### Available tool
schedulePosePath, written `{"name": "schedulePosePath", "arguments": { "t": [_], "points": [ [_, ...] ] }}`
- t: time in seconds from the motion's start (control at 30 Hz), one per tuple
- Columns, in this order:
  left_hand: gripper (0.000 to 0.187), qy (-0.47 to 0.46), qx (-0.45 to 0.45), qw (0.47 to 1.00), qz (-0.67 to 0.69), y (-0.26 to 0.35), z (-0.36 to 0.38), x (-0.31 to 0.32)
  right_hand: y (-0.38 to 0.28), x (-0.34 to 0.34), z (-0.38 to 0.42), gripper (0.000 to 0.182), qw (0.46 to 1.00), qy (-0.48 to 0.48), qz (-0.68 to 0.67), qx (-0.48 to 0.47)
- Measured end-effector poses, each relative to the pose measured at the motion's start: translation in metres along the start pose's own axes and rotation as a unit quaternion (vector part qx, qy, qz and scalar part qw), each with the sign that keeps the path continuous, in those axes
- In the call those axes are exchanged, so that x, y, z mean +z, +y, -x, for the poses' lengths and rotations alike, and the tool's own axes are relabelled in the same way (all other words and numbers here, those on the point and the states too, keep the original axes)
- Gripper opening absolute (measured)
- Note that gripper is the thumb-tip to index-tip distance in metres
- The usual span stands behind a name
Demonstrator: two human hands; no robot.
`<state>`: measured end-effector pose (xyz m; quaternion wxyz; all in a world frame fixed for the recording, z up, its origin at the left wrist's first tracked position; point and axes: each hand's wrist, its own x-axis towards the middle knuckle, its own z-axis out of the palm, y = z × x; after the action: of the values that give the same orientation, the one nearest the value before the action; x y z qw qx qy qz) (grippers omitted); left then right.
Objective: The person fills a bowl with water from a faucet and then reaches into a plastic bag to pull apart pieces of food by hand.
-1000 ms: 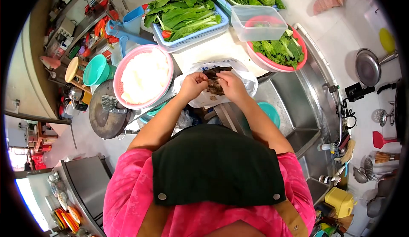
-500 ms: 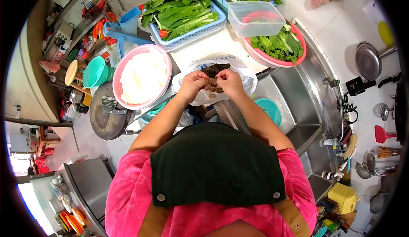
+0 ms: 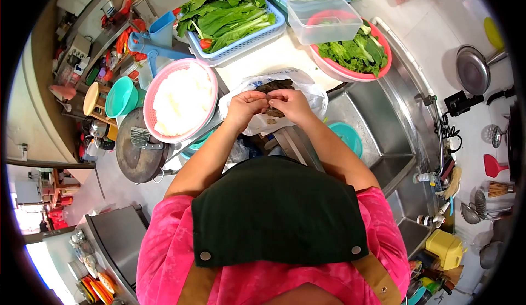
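Note:
A white plastic bag lies spread at the counter's edge, with dark brown pieces inside whose kind I cannot make out. Over its mouth, my left hand is closed, thumb and fingertips pinched together. My right hand is closed in a similar pinch, its fingertips almost meeting the left ones. Whatever sits between the fingertips is too small and covered to name. A few small brownish bits stick to the bag below the hands.
Left of the bag stands a pink basket of white food. Behind are a blue basket of leafy greens and a pink basin of greens under a clear container. A steel sink is right; a cleaver lies on a round board.
My two hands have come closer together, so the fingertips nearly touch over the bag. The whole view has shifted slightly.

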<state>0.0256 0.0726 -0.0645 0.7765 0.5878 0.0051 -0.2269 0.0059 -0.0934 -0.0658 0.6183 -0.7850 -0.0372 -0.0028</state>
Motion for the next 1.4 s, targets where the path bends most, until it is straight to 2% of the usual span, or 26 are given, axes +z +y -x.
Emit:
{"name": "schedulePosePath", "arguments": {
  "t": [0.07,0.17,0.23,0.33,0.4,0.47,0.6,0.7,0.93,0.97,1.0,1.03,1.07,1.1,1.13,1.2,1.23,1.33,1.37,1.4],
  "points": [
    [0.013,-0.008,0.027,0.999,-0.027,0.002,0.003,0.005,0.002,-0.002,0.000,0.026,0.999,-0.020,0.029,0.016],
    [0.013,-0.012,0.067,0.996,-0.060,0.006,0.007,0.012,0.004,0.000,0.006,0.024,0.998,0.020,-0.030,0.048],
    [0.013,-0.009,0.080,0.995,-0.067,0.009,0.009,0.016,-0.006,-0.003,0.012,0.019,0.979,0.035,-0.173,0.105],
    [0.011,-0.002,0.092,0.988,-0.120,0.014,0.013,0.022,-0.011,-0.004,0.015,0.015,0.975,0.038,-0.193,0.105],
    [0.008,0.009,0.125,0.969,-0.212,0.015,0.016,0.024,-0.014,-0.006,0.017,0.016,0.976,0.034,-0.188,0.101],
    [0.007,0.016,0.141,0.963,-0.228,0.011,0.014,0.022,-0.021,-0.007,0.019,0.016,0.978,0.029,-0.182,0.096],
    [0.005,0.024,0.193,0.934,-0.299,0.014,0.017,0.024,-0.026,-0.006,0.020,0.013,0.963,0.047,-0.206,0.167],
    [0.005,0.014,0.217,0.918,-0.332,0.010,0.016,0.023,-0.025,-0.003,0.022,0.011,0.944,0.058,-0.255,0.200],
    [0.005,-0.012,0.209,0.934,-0.290,0.010,0.015,0.017,-0.044,-0.018,0.033,0.010,0.911,0.072,-0.343,0.218],
    [0.006,0.000,0.218,0.914,-0.343,0.010,0.013,0.016,-0.049,-0.023,0.037,0.010,0.911,0.074,-0.343,0.218],
    [0.007,0.012,0.226,0.890,-0.396,0.010,0.011,0.014,-0.055,-0.028,0.042,0.011,0.921,0.072,-0.324,0.201],
    [0.007,0.010,0.225,0.890,-0.396,0.008,0.009,0.010,-0.057,-0.033,0.048,0.013,0.931,0.070,-0.306,0.185],
    [0.009,0.001,0.225,0.847,-0.482,0.005,0.005,0.003,-0.055,-0.040,0.056,0.013,0.931,0.072,-0.307,0.186],
    [0.012,-0.008,0.223,0.796,-0.563,0.000,0.002,-0.004,-0.053,-0.050,0.065,0.013,0.948,0.105,-0.267,0.141],
    [0.012,-0.010,0.223,0.796,-0.564,-0.010,-0.001,-0.013,-0.049,-0.061,0.074,0.013,0.960,0.137,-0.225,0.095],
    [0.018,0.013,0.163,0.719,-0.675,-0.032,-0.005,-0.027,-0.030,-0.086,0.093,0.011,0.956,0.206,-0.194,0.078],
    [0.021,0.013,0.075,0.702,-0.708,-0.026,-0.006,-0.021,-0.013,-0.099,0.102,0.011,0.956,0.241,-0.146,0.082],
    [0.024,0.007,0.026,0.701,-0.712,-0.002,-0.008,-0.002,0.066,-0.132,0.132,0.021,0.938,0.315,0.055,0.131],
    [0.020,0.005,0.027,0.704,-0.709,0.002,-0.011,0.002,0.091,-0.138,0.143,0.021,0.938,0.316,0.055,0.133],
    [0.020,0.003,0.027,0.704,-0.710,-0.003,-0.021,0.003,0.113,-0.141,0.153,0.025,0.925,0.305,0.191,0.124]
  ]
}}
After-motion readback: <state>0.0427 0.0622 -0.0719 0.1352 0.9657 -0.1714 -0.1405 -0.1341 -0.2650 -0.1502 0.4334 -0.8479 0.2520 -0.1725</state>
